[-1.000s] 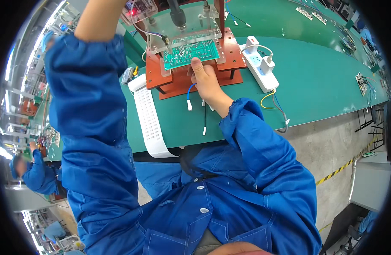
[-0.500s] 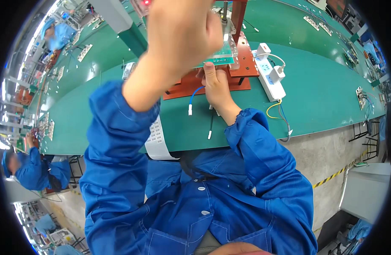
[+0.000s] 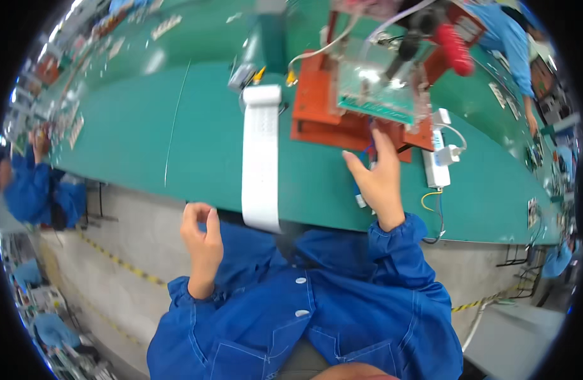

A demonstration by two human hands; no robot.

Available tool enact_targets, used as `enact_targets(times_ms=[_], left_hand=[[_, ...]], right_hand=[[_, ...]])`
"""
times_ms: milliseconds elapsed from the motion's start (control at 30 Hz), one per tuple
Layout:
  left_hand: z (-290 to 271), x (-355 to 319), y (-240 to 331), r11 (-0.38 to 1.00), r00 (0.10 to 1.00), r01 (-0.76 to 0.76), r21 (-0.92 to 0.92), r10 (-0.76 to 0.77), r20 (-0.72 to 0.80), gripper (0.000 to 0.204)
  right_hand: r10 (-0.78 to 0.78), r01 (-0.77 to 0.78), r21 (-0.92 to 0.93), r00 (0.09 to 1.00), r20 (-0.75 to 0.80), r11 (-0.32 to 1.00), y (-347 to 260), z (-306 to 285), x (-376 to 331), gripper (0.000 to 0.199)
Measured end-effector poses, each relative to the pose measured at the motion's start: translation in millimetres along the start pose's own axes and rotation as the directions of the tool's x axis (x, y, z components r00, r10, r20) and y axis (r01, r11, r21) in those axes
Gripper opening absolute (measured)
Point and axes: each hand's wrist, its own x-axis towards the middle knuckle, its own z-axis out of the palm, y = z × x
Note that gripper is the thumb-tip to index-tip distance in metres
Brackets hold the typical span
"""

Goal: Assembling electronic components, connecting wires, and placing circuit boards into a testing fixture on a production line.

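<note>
Low at the left, my left hand [image 3: 201, 244] hovers by the table's front edge, its fingers curled in to the thumb; whatever they may pinch is too small to tell. My right hand [image 3: 383, 180] reaches to the front of a red-brown test fixture [image 3: 317, 120], thumb and index finger spread apart. Its fingertips are partly hidden at the fixture's edge. Beside the thumb hangs a blue cable with a white connector [image 3: 360, 201]. A green circuit board [image 3: 377, 109] lies beneath the fixture's clear plate [image 3: 358, 69]. Above it juts a toggle clamp with a red handle [image 3: 455, 50].
A white label strip [image 3: 260, 171] runs from its roll over the table's front edge, between my hands. To the right of the fixture stands a white power strip [image 3: 436, 166] with plugs and wires. Co-workers in blue sit at the far left [image 3: 29, 193] and upper right [image 3: 510, 47].
My left hand has come down from in front of the fixture to the lower left. My right hand's fingers have spread. The view has shifted, showing the red clamp handle and the label roll.
</note>
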Motion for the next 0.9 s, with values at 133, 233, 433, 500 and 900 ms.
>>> enact_targets(times_ms=[133,233,433,500,900], left_hand=[[-8,-10,-5,0.953,0.954,0.130,-0.275,-0.045,0.297,0.026],[3,-2,3,0.826,0.864,0.320,-0.465,-0.052,0.501,0.024],[3,-2,9,0.880,0.831,0.362,-0.306,-0.156,0.534,0.023],[-1,-4,18,0.819,0.825,0.388,-0.422,-0.105,0.555,0.022],[28,36,26,0.621,0.605,0.675,-0.398,-0.157,0.781,0.035]], right_hand=[[-0.486,0.405,-0.564,0.874,0.009,0.719,-50,3,-27,0.041],[-0.568,0.596,-0.378,0.799,0.194,0.708,-66,22,-37,0.028],[-0.500,0.574,-0.056,0.753,0.428,0.817,-55,68,-41,0.024],[-0.461,0.523,-0.023,0.771,0.439,0.852,-57,70,-45,0.024],[-0.462,0.469,0.075,0.809,0.364,0.880,-51,71,-38,0.017]])
